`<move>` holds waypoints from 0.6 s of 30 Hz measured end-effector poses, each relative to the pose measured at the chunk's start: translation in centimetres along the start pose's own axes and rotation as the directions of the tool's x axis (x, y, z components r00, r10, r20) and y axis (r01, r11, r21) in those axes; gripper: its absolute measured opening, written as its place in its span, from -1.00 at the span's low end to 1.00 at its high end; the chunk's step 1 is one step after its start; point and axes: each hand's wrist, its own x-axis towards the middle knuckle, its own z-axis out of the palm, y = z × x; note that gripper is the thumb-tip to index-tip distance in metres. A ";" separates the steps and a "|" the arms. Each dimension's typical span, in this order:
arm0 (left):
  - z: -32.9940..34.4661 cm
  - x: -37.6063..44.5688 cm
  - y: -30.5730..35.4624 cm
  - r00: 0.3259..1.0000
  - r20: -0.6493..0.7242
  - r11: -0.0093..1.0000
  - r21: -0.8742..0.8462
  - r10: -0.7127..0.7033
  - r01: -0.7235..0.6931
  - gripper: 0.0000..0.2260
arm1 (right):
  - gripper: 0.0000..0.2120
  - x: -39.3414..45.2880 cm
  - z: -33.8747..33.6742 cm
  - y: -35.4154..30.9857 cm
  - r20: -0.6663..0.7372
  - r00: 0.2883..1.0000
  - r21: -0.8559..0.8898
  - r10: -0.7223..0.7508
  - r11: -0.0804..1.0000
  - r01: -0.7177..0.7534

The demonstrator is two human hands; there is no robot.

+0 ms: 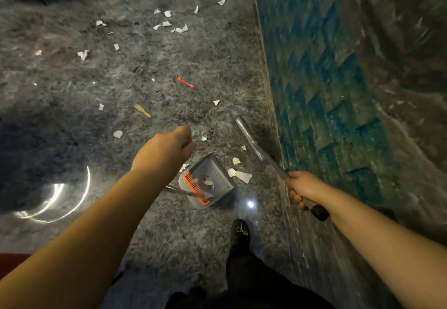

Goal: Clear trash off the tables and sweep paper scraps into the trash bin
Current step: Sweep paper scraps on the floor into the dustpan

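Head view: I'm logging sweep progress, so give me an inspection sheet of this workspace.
Surface: grey speckled floor, glossy with light glare.
Job's things: dustpan on floor, a scrap inside; broom handle angled toward the floor, head blurred.
Clutter: paper scraps scattered widely, some beside the dustpan; red wrapper.
Hands: left hand grips the dustpan's handle; right hand grips the broom handle.
Cables: nothing seen.
Surroundings: blue tiled wall at right; person's black shoe.
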 end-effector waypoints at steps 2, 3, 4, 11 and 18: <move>-0.1 1.8 0.3 1.000 0.001 1.000 0.004 -0.017 0.017 -0.82 | -0.62 1.5 -0.9 -1.5 0.002 1.000 -0.020 -0.001 1.000 0.001; -0.2 2.6 0.4 1.000 -0.013 1.000 0.000 -0.017 0.017 -0.83 | -0.65 2.2 -1.2 -2.1 0.005 1.000 -0.025 0.005 1.000 -0.005; -0.2 3.2 0.3 0.999 -0.029 1.000 -0.006 -0.015 0.015 -0.83 | -0.69 2.8 -1.5 -2.7 0.008 1.000 -0.030 0.016 0.999 -0.016; -0.7 5.9 0.5 1.000 -0.023 1.000 0.026 -0.013 0.014 -0.83 | -0.85 6.2 -2.2 -3.9 0.073 0.997 -0.215 0.040 0.976 -0.023; -0.6 6.1 1.1 1.000 -0.028 1.000 0.030 0.000 0.001 -0.81 | -0.95 4.0 0.5 -3.6 0.164 0.984 -0.318 0.068 0.948 -0.012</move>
